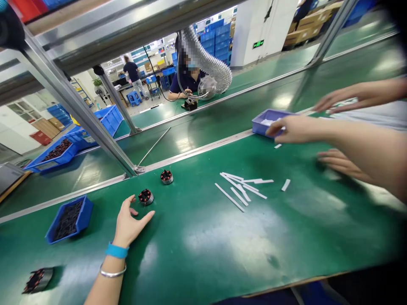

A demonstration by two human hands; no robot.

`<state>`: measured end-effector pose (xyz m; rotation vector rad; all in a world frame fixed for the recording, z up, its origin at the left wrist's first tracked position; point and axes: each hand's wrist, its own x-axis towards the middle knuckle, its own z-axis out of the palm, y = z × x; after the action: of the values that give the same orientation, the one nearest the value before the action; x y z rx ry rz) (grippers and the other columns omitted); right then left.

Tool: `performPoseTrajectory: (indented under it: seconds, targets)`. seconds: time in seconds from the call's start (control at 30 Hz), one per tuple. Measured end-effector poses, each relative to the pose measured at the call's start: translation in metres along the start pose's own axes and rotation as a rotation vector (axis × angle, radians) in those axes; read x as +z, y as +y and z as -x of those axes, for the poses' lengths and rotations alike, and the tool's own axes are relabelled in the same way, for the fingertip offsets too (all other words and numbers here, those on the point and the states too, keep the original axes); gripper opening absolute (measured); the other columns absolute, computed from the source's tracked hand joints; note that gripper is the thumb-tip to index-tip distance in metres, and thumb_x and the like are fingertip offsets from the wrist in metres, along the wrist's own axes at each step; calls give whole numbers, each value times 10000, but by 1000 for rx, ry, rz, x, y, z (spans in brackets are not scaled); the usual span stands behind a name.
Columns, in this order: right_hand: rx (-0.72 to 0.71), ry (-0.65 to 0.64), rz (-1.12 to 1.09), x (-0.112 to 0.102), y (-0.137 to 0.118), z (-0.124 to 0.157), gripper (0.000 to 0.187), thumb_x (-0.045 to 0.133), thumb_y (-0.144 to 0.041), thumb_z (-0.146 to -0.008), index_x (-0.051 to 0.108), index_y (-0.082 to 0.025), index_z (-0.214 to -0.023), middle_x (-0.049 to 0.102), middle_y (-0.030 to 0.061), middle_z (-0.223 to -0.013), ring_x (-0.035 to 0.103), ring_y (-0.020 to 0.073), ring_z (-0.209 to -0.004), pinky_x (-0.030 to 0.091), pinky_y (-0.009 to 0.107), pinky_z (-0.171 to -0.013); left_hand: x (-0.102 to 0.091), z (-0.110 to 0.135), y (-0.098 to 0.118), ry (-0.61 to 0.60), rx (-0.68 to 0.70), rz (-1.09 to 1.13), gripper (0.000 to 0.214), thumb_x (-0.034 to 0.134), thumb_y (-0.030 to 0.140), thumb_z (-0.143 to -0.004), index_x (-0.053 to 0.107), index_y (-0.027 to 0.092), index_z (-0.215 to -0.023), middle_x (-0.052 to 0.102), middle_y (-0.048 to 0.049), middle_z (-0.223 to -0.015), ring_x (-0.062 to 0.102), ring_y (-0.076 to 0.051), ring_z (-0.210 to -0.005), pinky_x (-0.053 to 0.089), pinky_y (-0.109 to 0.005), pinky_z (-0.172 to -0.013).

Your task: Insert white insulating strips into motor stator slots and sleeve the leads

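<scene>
The thumb and fingers of the left hand (129, 224) are spread in a wide curve and hold nothing, just beside a wound metal ring (146, 197) on the green table (190, 245). This ring is probably stiff and rather heavy, its windings more fragile, so its outer wall seems the better grip. Farther away, the right hand (299, 129) has bent fingers at the purple box (259, 128); I cannot tell if they pinch something.
</scene>
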<state>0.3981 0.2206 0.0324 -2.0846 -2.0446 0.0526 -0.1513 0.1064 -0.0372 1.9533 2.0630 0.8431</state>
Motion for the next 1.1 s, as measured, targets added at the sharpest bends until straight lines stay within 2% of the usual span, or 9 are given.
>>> performPoseTrajectory:
  seconds: [0.13, 0.27, 0.37, 0.47, 0.57, 0.7, 0.8, 0.93, 1.1]
  targets:
    - [-77, -269, 51, 43, -13, 69, 291, 631, 17, -531, 670, -192, -730, 690, 43, -788, 644, 206, -706, 416, 285, -609, 7, -6, -3, 8, 59, -6, 750, 721, 626, -637, 529, 165, -1196, 632, -95, -1097, 599, -174, -669, 538, -385, -680]
    - [-54, -307, 80, 70, -11, 109, 207, 570, -45, -579, 483, -232, -558, 607, 53, -684, 595, 232, -596, 372, 326, -559, 9, -9, -4, -3, 54, 34, 447, 630, 518, -742, 577, 185, -1036, 634, -28, -841, 616, -169, -613, 516, -340, -646]
    - [-60, -284, 13, 75, -10, 108, 117, 575, -180, -687, 522, -247, -606, 619, 57, -712, 615, 242, -652, 437, 344, -623, 6, -6, 0, -27, -1, -29, 423, 654, 502, -726, 567, 188, -996, 610, -1, -697, 617, -198, -601, 512, -348, -631]
    - [-100, -207, -94, 84, -26, 97, 98, 538, -296, -763, 561, -246, -682, 670, 112, -1030, 656, 246, -872, 486, 347, -801, 3, -1, 9, 38, 102, -118, 642, 756, 511, -645, 542, 177, -1149, 651, -130, -1112, 649, -298, -976, 534, -435, -829]
    - [-70, -90, -301, 106, -62, 89, 115, 526, -346, -747, 541, -259, -673, 668, 110, -1131, 651, 268, -986, 488, 381, -876, 6, -2, 20, -16, 208, -37, 743, 790, 456, -637, 506, 174, -1264, 565, -161, -1328, 529, -333, -1247, 426, -484, -1065]
    - [-154, -51, -550, 129, -120, 90, 121, 551, -394, -679, 551, -277, -647, 700, 97, -1038, 668, 294, -928, 508, 417, -852, 15, -13, 26, -126, 34, 174, 547, 783, 286, -640, 575, 184, -1136, 619, -141, -1224, 566, -317, -1192, 418, -494, -1076]
    - [-214, -13, -597, 123, -149, 96, 145, 531, -404, -693, 541, -276, -627, 706, 95, -1054, 683, 280, -839, 529, 406, -789, 15, -16, 31, -140, -62, 255, 360, 748, 269, -676, 583, 175, -982, 671, -103, -995, 651, -269, -972, 524, -469, -914]
    - [-229, 93, -651, 95, -174, 118, 133, 550, -422, -766, 578, -297, -729, 719, 31, -889, 601, 200, -527, 525, 372, -597, 13, 6, 49, -258, -92, 431, 397, 638, 345, -802, 518, 141, -1121, 682, -82, -925, 671, -161, -717, 567, -310, -639]
    - [-600, -108, -672, 90, -213, 154, 189, 486, -343, -807, 543, -285, -636, 608, 11, -574, 601, 209, -515, 503, 342, -501, 19, 48, 72, -354, 71, 423, 484, 750, 389, -703, 571, 163, -1092, 672, -93, -966, 660, -205, -811, 569, -355, -733]
